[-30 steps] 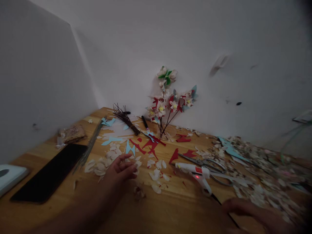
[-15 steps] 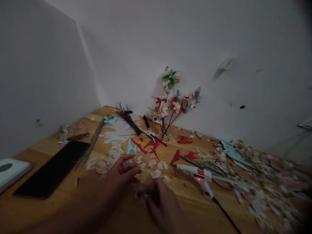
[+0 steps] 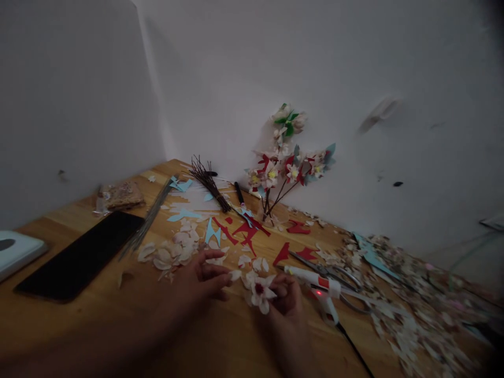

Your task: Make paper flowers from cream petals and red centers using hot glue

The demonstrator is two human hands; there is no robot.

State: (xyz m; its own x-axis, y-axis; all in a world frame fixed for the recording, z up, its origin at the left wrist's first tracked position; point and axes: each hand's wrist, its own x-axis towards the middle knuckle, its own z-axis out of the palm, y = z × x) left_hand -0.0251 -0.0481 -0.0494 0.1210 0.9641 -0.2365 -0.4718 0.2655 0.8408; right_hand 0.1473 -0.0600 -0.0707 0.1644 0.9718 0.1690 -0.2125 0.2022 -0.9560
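My right hand (image 3: 289, 300) pinches a white artificial flower (image 3: 260, 295) with a dark red centre, its face turned up. To its left, my left hand (image 3: 207, 281) has a single pale petal (image 3: 235, 275) at the tips of its thumb and fingers, close to the flower's edge. Beyond the left hand lies a loose heap of pale petals (image 3: 175, 251). A few more petals (image 3: 258, 263) rest just past the flower. Right of my right hand is a white glue gun (image 3: 315, 278) with a lit red light, beside metal scissors (image 3: 340, 278).
Finished flowers on twigs (image 3: 281, 163) stand against the wall. Red paper scraps (image 3: 248, 231), blue scraps (image 3: 212, 232) and a twig bundle (image 3: 210, 184) lie mid-table. A black phone-like slab (image 3: 81, 257) and a packaged snack (image 3: 120, 196) are left; piled petals (image 3: 413, 320) cover the right.
My right hand has moved up and right, bringing the flower into clear view with its red centre showing. My left hand now has a petal at its fingertips. The camera view has shifted slightly.
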